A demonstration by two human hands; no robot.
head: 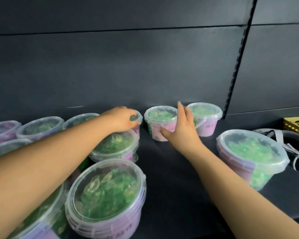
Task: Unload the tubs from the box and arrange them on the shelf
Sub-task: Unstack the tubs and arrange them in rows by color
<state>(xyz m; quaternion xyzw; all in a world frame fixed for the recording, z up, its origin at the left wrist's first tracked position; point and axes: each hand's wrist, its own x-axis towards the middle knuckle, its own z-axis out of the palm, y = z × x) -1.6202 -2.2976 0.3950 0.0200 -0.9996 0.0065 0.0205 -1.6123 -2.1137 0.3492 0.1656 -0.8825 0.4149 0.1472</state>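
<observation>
1. Grip state, left: the left hand point(123, 120) has its fingers curled over the lid edge of a round clear-plastic tub with a pink wall and green contents, the rear tub point(139, 117). This tub stands in the back row of the dark shelf point(171, 169).
2. Grip state, right: the right hand point(181, 130) clasps an identical middle tub point(160, 114). The thumb is on the front wall and the fingers are in the gap beside the end tub point(205, 111).
3. Hazard: that gap is narrow. Sliding the middle tub rightward would likely pinch the fingers or shove the end tub askew.
4. Hazard: a lid-only hold may pop the lid if the rear tub is lifted.
5. Hazard: the left forearm point(59, 149) passes just above a near tub point(116, 144). Lowering the arm could dislodge it.
6. The box is not in view.
</observation>
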